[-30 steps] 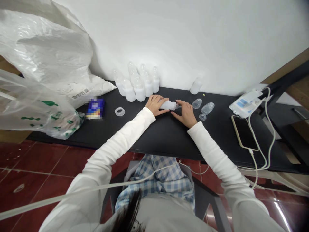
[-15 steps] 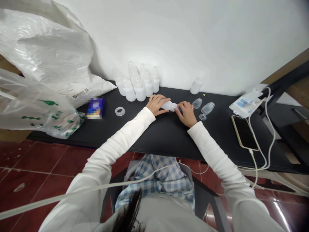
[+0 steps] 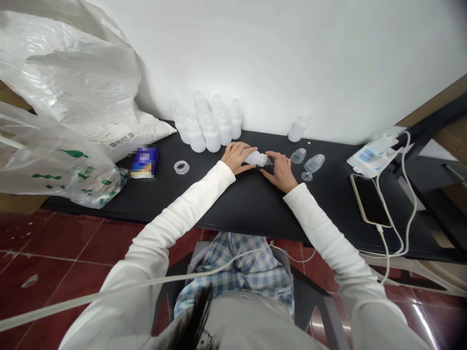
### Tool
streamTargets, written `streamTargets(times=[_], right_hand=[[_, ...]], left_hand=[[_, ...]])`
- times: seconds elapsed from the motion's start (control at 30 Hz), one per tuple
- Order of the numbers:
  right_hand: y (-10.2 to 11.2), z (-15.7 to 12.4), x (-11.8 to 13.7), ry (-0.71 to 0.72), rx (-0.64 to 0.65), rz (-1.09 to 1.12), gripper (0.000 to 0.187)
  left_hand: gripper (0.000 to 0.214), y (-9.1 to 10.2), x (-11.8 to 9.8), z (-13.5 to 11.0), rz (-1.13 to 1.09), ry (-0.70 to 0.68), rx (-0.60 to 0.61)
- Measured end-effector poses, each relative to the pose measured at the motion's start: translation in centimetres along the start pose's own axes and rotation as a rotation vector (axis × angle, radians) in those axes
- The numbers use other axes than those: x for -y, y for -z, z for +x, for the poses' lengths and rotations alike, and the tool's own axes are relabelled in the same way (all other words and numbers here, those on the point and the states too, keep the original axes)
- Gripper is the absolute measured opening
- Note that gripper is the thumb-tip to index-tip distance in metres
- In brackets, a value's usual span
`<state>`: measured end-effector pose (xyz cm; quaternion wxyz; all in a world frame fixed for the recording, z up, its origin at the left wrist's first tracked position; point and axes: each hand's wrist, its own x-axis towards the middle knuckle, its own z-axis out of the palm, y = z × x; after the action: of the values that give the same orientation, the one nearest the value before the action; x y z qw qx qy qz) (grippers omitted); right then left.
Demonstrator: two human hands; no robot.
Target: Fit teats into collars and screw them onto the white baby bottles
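Observation:
A small white plastic bottle [image 3: 255, 157] lies on its side on the black table [image 3: 241, 199]. My left hand [image 3: 235, 156] is wrapped round its body. My right hand [image 3: 280, 170] pinches at the bottle's neck end, fingers closed on a small clear piece there that I cannot make out well. Just right of my right hand lie two clear caps [image 3: 298, 155] [image 3: 315, 162] and a small clear ring [image 3: 306, 176]. A white ring [image 3: 181, 167] lies to the left of my left hand.
Several white capped bottles [image 3: 207, 127] stand by the wall, one more bottle [image 3: 297, 129] further right. Large plastic bags [image 3: 62, 112] and a blue packet [image 3: 144, 163] fill the left. A phone [image 3: 368, 199], cables [image 3: 396, 204] and a white pack [image 3: 374, 154] lie at right.
My right hand's fingers shifted slightly at the bottle's neck, closing in and then easing back. The left hand and bottle stayed put.

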<state>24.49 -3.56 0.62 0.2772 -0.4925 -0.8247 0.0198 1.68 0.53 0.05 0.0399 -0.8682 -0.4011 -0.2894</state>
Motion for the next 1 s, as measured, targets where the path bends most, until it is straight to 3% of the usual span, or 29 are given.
streamTargets(times=[0.13,0.63,1.0], right_hand=[[0.0,0.1,-0.1,-0.009,-0.007,0.015,0.038],[0.5,0.2,0.4,-0.022,-0.015,-0.025,0.042],[0.1,0.2,0.2,-0.070,-0.047,0.104,0.047]], left_hand=[[0.060,0.2,-0.1,0.0,-0.005,0.004,0.003],[0.059,0.5,-0.5,0.0,0.020,0.009,-0.010],[0.029,-0.5,-1.3,-0.1,0.079,0.018,-0.131]])
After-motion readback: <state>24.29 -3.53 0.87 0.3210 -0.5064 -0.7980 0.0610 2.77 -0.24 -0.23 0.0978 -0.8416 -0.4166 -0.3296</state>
